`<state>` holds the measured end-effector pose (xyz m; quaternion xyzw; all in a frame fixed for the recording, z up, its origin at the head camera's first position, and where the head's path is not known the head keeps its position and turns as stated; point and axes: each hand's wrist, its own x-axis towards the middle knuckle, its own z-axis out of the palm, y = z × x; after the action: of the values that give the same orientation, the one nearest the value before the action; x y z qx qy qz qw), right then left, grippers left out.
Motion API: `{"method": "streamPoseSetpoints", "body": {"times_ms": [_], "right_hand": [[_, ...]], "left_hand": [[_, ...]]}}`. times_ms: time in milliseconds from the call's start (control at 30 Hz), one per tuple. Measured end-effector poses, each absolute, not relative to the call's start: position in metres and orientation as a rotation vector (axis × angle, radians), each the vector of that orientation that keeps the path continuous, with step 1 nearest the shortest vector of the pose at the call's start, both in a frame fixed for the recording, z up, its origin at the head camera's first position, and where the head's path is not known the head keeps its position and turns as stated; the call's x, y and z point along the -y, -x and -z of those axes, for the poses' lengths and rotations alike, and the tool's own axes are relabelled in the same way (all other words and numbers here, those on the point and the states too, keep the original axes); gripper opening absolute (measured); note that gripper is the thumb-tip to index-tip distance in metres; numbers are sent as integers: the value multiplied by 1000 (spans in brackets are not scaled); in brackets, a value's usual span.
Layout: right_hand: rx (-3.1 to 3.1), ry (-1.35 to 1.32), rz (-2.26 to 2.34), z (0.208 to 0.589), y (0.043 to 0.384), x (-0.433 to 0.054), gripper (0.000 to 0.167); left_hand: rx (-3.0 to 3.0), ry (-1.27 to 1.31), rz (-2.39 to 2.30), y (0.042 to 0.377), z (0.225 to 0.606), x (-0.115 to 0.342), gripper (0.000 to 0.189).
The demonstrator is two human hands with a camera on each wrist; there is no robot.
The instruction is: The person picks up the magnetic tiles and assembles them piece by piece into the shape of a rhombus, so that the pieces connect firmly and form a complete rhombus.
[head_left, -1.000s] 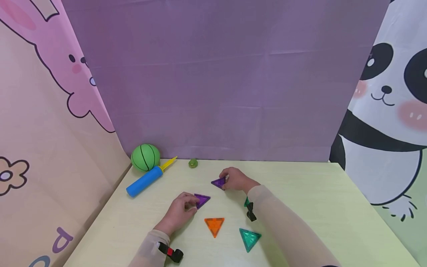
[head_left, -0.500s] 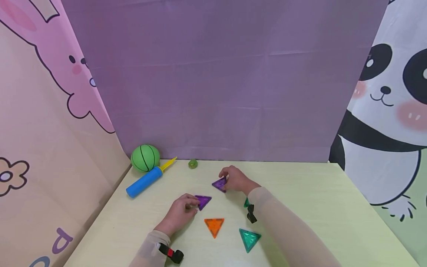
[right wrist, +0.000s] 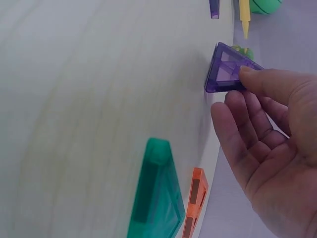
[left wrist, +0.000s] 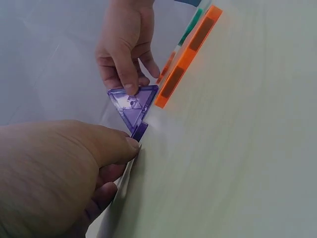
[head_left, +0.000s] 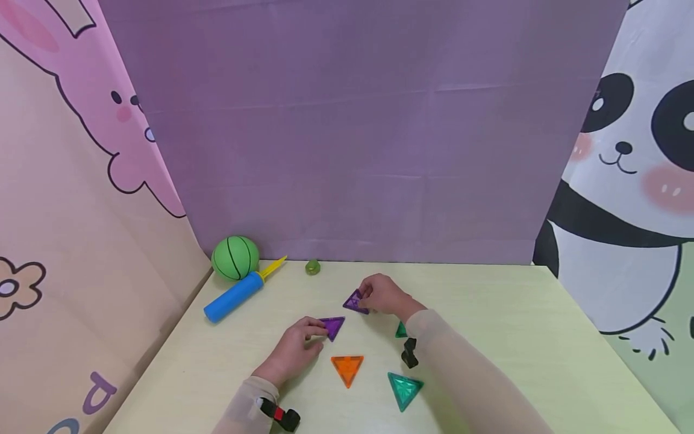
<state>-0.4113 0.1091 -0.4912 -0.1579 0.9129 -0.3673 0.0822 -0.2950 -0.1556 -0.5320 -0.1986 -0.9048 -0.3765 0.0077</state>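
Note:
My right hand (head_left: 382, 294) pinches a purple translucent triangular magnetic tile (right wrist: 227, 69), thumb on its face, with the tile tilted and raised over the table. To its lower left, my left hand (head_left: 297, 348) has its fingertips on a second purple triangular tile (head_left: 333, 327) lying at the table surface; they hide its left corner. In the left wrist view the thumb (left wrist: 111, 144) overlaps that tile's end, close below the tile held by the right hand. An orange triangular tile (head_left: 347, 369) lies nearer the front, just right of the left hand.
A green triangular tile (head_left: 404, 390) lies front right; another green tile (head_left: 401, 330) is partly hidden by the right sleeve. At the back left are a green ball (head_left: 235, 258), a blue pump (head_left: 234, 297) with a yellow tip, and a small green round object (head_left: 312, 267). A purple backdrop (head_left: 352, 132) stands behind.
The purple tile in my right hand has turned and tilted slightly. My left hand and its purple tile have shifted a little to the right. The other tiles stay put.

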Motion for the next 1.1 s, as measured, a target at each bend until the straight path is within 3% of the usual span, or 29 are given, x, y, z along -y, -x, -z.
{"method": "streamPoseSetpoints", "body": {"times_ms": [800,1100], "right_hand": [[-2795,442,1216,485,386,-109,10],[-2821,348,1231,482,375,-107,14]], "left_hand": [[2917,665,1122,287,527,141,34],[2946,677,1094,285,524,134,38]]}}
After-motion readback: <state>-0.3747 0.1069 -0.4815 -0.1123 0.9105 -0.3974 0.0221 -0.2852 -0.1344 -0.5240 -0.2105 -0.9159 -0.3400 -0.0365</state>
